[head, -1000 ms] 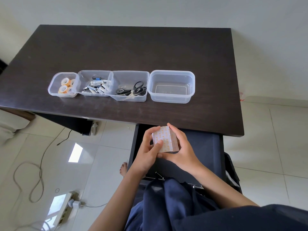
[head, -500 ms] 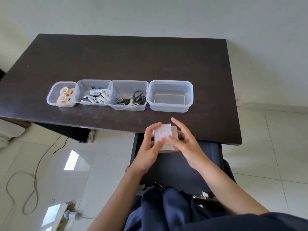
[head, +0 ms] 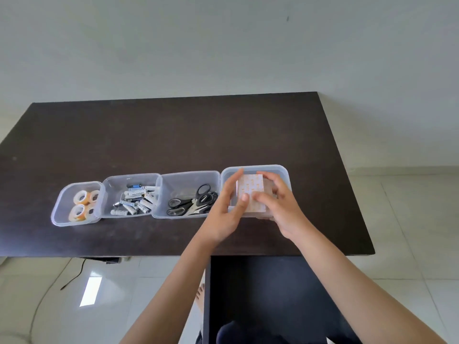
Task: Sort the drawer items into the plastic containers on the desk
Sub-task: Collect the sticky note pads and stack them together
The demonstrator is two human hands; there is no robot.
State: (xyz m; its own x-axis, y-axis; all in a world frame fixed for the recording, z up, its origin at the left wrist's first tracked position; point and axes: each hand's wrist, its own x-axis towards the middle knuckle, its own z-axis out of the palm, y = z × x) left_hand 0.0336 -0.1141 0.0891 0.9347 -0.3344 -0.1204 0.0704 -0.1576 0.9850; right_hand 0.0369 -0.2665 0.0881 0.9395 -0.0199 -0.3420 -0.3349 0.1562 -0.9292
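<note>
Over the rightmost container (head: 283,171), paper stack (head: 252,192) between left hand (head: 224,214), right hand (head: 280,207)

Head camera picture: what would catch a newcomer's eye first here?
Both hands, left hand and right hand, hold a patterned stack of paper over the rightmost container. To its left sit tubs of scissors, batteries and tape rolls.

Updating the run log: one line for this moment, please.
both hands hold patterned white paper stack | over rightmost clear plastic container | not released
</note>
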